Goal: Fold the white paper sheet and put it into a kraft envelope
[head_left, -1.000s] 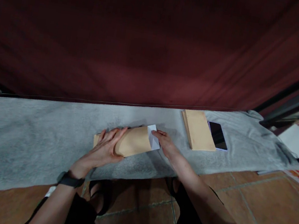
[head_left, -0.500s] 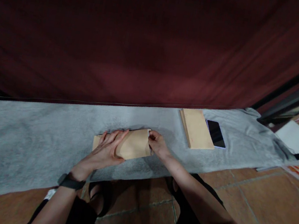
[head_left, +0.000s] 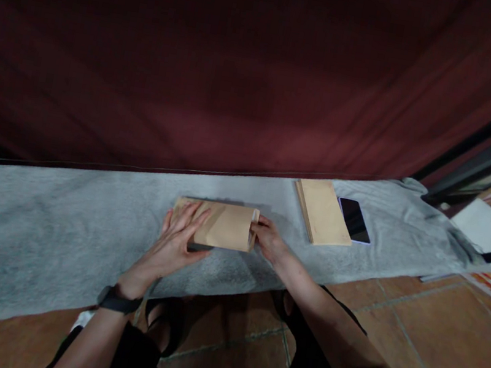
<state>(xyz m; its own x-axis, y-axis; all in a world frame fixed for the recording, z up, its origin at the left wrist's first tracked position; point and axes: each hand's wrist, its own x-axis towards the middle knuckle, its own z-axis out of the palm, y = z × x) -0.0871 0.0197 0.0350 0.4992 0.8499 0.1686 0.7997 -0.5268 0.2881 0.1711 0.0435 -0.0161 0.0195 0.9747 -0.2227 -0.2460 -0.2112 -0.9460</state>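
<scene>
A tan paper envelope (head_left: 227, 226) lies on the grey cloth (head_left: 34, 225) in front of me, its long side running left to right. My left hand (head_left: 175, 241) rests flat on its left half with the fingers spread. At the envelope's right end, my right hand (head_left: 267, 238) pinches the edge with thumb and fingers. A thin white strip shows at that right edge.
A stack of tan envelopes (head_left: 322, 212) lies to the right on the cloth, with a dark phone (head_left: 355, 220) beside it. A dark red curtain (head_left: 244, 72) hangs behind. White paper (head_left: 485, 227) sits at the far right. Brown floor tiles (head_left: 412, 335) lie below.
The white sheet that stuck out of the envelope's right end has gone inside. The envelope has turned from tilted to level, and my right hand has closed on its right edge.
</scene>
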